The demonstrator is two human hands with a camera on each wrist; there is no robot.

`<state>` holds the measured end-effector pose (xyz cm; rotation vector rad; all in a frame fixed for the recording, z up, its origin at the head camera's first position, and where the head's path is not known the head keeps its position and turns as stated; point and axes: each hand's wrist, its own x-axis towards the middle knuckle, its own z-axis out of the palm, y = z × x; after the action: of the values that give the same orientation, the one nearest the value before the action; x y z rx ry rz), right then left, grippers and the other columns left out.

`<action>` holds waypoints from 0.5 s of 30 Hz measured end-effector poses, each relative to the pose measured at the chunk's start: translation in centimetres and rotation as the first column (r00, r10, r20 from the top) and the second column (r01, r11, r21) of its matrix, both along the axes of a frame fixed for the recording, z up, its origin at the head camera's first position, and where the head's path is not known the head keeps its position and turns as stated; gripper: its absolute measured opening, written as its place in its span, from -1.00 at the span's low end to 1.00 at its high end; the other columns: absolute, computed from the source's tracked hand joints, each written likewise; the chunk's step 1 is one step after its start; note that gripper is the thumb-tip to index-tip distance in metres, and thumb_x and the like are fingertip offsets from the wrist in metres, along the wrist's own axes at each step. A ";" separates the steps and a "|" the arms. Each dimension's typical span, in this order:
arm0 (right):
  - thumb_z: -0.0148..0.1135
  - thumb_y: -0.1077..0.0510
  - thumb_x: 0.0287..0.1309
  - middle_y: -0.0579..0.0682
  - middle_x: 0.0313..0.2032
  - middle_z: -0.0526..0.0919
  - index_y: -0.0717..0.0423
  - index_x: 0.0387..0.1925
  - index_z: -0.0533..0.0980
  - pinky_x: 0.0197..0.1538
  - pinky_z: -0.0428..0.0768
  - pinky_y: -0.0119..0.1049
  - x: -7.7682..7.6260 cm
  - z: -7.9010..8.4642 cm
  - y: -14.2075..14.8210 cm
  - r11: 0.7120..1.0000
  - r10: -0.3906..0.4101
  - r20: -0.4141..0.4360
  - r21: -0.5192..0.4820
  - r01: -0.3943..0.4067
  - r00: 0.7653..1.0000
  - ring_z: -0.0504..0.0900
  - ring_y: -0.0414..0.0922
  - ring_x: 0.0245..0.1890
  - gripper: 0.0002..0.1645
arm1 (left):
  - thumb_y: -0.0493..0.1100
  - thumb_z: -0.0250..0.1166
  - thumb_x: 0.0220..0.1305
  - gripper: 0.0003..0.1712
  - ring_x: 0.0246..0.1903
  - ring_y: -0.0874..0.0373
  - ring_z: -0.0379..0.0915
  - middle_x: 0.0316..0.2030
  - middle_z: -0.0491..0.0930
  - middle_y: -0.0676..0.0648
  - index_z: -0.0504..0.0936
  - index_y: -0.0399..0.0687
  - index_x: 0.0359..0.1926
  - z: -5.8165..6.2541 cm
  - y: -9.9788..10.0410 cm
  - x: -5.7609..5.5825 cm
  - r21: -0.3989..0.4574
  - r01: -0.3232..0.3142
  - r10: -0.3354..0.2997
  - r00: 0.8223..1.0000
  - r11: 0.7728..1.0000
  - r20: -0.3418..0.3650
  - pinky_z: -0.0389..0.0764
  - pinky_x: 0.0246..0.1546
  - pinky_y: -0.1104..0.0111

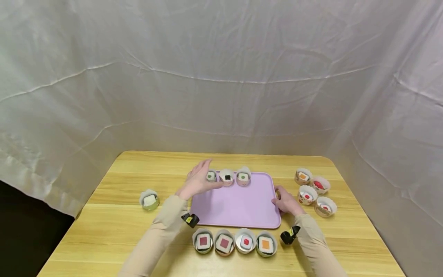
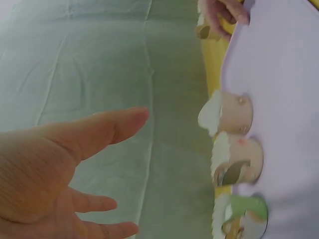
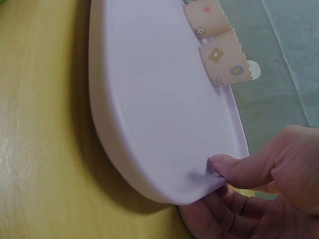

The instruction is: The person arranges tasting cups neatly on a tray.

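Observation:
A light purple tray [image 1: 235, 204] lies on the wooden table. My right hand [image 1: 288, 201] holds its right edge; in the right wrist view the thumb [image 3: 237, 167] lies over the rim and the fingers are curled underneath. Along the tray's back edge stand three paper cups: a green one [image 2: 247, 215] at the left, a middle one [image 1: 227, 181] and a right one [image 1: 243, 180], each with a sushi-like piece inside. Above the tray's back left corner, my left hand [image 1: 200, 182] is spread beside the green cup, apart from it in the left wrist view and holding nothing.
In front of the tray stands a row of several filled cups [image 1: 224, 243]. A cluster of several more [image 1: 307, 195] is at the right, beyond my right hand. One green cup [image 1: 149, 200] stands alone at the left. Grey cloth [image 1: 221, 107] hangs behind the table.

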<state>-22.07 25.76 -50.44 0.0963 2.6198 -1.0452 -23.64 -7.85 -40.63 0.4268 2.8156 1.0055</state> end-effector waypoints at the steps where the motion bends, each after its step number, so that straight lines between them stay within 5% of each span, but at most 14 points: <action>1: 0.07 0.28 0.38 0.23 -0.28 0.51 0.32 0.34 0.17 -0.44 0.64 -0.25 0.0 -0.1 0.0 1.000 0.000 -0.003 0.002 0.000 1.000 0.61 -0.04 -0.47 -0.43 | 0.18 0.48 0.10 0.19 0.53 -0.34 -0.05 0.54 0.08 -0.32 0.05 -0.17 0.56 0.1 -0.4 0.1 0.000 -0.003 0.003 1.000 1.000 0.002 -0.02 0.51 -0.26; 15: 0.08 0.28 0.38 0.23 -0.27 0.50 0.31 0.34 0.18 -0.42 0.65 -0.24 -0.2 -0.5 0.1 1.000 -0.006 -0.012 0.019 0.006 1.000 0.61 -0.03 -0.44 -0.43 | 0.16 0.43 0.16 0.21 0.51 -0.43 -0.08 0.53 -0.01 -0.43 -0.06 -0.24 0.57 -0.1 -8.0 0.8 -0.098 -0.125 0.129 0.991 0.987 0.031 -0.05 0.48 -0.32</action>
<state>-22.23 25.82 -50.98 0.1031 2.6420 -1.0261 -22.85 -15.86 -40.77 0.2178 2.8735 0.8846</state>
